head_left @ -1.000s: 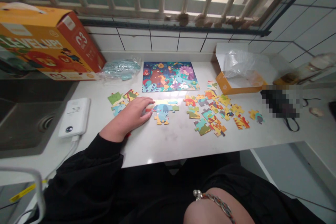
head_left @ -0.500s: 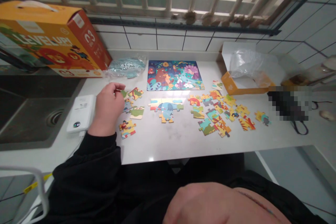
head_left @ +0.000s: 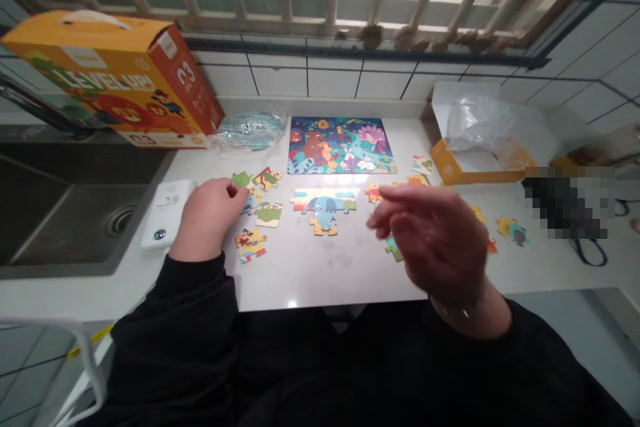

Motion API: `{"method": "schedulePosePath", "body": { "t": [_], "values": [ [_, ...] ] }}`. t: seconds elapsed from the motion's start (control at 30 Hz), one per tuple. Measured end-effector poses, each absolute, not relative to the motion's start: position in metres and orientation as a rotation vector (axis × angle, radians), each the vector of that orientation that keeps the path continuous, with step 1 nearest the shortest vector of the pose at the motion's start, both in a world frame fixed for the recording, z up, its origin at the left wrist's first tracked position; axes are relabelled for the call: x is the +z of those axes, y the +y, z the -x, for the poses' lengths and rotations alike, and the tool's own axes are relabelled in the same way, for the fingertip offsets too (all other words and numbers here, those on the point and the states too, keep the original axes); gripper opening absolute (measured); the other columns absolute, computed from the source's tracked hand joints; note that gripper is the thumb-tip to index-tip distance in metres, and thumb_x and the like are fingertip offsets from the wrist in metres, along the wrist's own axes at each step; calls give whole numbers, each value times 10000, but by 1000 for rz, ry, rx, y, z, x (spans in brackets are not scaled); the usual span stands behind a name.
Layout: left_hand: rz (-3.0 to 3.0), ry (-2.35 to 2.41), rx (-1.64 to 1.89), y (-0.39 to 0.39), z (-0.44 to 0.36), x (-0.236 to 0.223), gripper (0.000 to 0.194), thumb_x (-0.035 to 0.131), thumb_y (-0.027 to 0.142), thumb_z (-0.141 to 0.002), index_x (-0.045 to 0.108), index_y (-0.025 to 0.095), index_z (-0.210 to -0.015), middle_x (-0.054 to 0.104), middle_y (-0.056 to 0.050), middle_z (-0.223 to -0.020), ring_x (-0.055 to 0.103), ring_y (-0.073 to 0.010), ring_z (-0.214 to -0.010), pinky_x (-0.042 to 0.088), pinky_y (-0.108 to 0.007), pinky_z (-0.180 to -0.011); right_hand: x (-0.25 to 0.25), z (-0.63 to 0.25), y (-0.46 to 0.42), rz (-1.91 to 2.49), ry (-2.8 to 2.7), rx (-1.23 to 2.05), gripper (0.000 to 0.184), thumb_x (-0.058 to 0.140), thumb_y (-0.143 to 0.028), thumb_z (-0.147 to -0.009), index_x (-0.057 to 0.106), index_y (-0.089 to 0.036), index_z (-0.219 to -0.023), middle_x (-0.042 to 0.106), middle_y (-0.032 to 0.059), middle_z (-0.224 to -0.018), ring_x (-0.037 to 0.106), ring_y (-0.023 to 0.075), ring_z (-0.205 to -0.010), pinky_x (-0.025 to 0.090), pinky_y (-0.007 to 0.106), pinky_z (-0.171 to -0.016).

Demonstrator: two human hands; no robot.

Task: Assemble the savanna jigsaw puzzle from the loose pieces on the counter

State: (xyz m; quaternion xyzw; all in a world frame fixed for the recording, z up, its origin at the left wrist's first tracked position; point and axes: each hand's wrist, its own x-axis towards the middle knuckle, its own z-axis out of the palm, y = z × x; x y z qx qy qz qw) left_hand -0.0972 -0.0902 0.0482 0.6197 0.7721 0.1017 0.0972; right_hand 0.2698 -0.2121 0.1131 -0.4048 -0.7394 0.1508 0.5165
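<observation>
My left hand [head_left: 209, 213] rests on the white counter [head_left: 320, 267] with its fingers curled. Its fingertips pinch at the edge of a green puzzle piece [head_left: 243, 179]; what they hold I cannot make out. More loose pieces [head_left: 269, 213] lie just to its right, one [head_left: 251, 243] nearer me. A joined strip with a blue elephant [head_left: 325, 203] lies in the middle. My right hand [head_left: 430, 240] hovers above the right-hand cluster of pieces [head_left: 511, 228], fingers stretched leftward and empty, hiding most of them. A finished colourful puzzle picture [head_left: 341, 145] lies behind.
An orange puzzle box [head_left: 120, 83] stands at the back left beside a crumpled plastic bag [head_left: 250, 128]. A white power bank [head_left: 165, 212] lies by the sink [head_left: 60, 213]. An open small orange box [head_left: 475, 163] and a pixelated dark object [head_left: 570, 203] are at the right.
My left hand has left the elephant strip and moved left to the loose pieces, curling its fingers. My right hand has risen from my lap to above the right-hand pieces.
</observation>
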Motion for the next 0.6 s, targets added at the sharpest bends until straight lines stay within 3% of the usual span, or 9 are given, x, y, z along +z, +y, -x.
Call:
{"method": "schedulePosePath", "body": {
  "t": [0.07, 0.13, 0.23, 0.4, 0.53, 0.6],
  "values": [
    [-1803, 2252, 210, -96, 101, 51, 413, 727, 651, -902, 678, 255, -794, 745, -117, -855, 720, -361, -900, 558, -461, -843, 82, -285, -168, 1123, -1719, 244, 269, 582, -377, -1132, 758, -321, -1327, 801, 10, -935, 775, 200, -780, 677, 406, -793],
    [-1810, 2236, 196, -100, 104, 51, 496, 841, 715, -793, 658, 254, -780, 729, -124, -858, 713, -369, -898, 547, -462, -821, 49, -303, -133, 1307, -1672, 190, 291, 583, -402, -1113, 771, -266, -1290, 809, 31, -961, 766, 194, -769, 644, 382, -774],
    [-1863, 2271, 223, -100, 110, 46, 524, 922, 685, -723, 665, 245, -844, 733, -168, -982, 718, -414, -998, 572, -508, -882, 11, -327, -106, 1582, -1508, 211, 359, 554, -473, -1083, 792, -224, -1182, 784, 32, -863, 703, 188, -676, 570, 351, -691],
    [-1845, 2345, 126, -98, 117, 37, 515, 884, 711, -774, 675, 251, -876, 749, -185, -991, 742, -463, -1014, 594, -574, -905, -10, -341, -98, 1723, -1429, 254, 398, 566, -534, -1039, 807, -218, -1055, 737, 17, -775, 664, 202, -685, 496, 351, -700],
    [-1834, 2334, 98, -96, 119, 36, 552, 917, 713, -746, 648, 248, -873, 755, -179, -1024, 739, -461, -1063, 579, -546, -911, -10, -340, -99, 1701, -1447, 275, 414, 563, -557, -1042, 804, -221, -1034, 711, 15, -764, 642, 205, -699, 468, 349, -700],
    [-1767, 2312, 185, -96, 120, 36, 580, 960, 666, -711, 631, 242, -931, 751, -143, -1015, 740, -417, -1024, 563, -490, -859, -9, -340, -99, 1707, -1435, 292, 411, 564, -557, -1036, 803, -222, -1027, 704, 11, -753, 628, 202, -688, 454, 348, -696]
  ]
}}
